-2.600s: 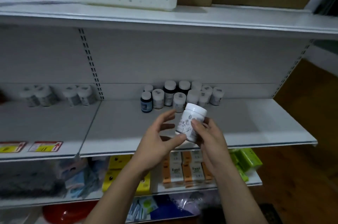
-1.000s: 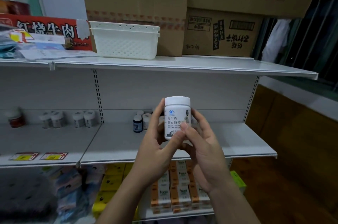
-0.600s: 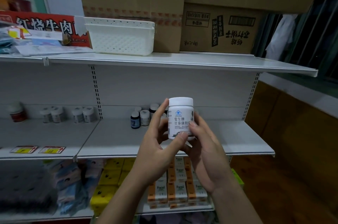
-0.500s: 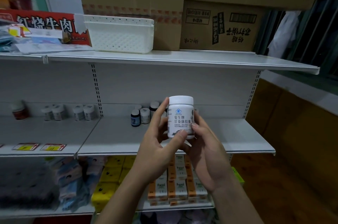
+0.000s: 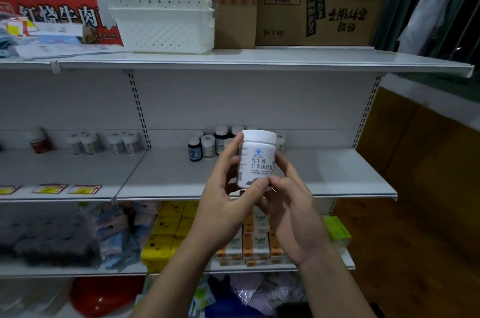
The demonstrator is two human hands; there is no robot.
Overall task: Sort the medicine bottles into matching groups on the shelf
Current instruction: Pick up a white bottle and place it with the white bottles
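White medicine bottle [image 5: 257, 159], upright: left hand [image 5: 223, 211] and right hand [image 5: 293, 214] are both gripping it, fingers curled round, before the middle shelf [image 5: 337, 175]. It is blocking part of the mixed bottle cluster [image 5: 207, 146] behind; small white bottles [image 5: 89, 143] are standing further left.

Dim all over, with a cool grey cast; source of light not to be told. Brightest on the white bottle [image 5: 257, 159], sharp enough to read its label. Pale along the top shelf [image 5: 259, 59], shaded softly just beneath its lip. Soft and grainy on the back bottles [image 5: 207, 146]. Darker toward the bottom, smeared at lower left round the red bowl [image 5: 104, 297]. Murky at right over the floor [image 5: 415, 252]. Bowed at the edges, as by a wide lens, most at the shelf's right end.
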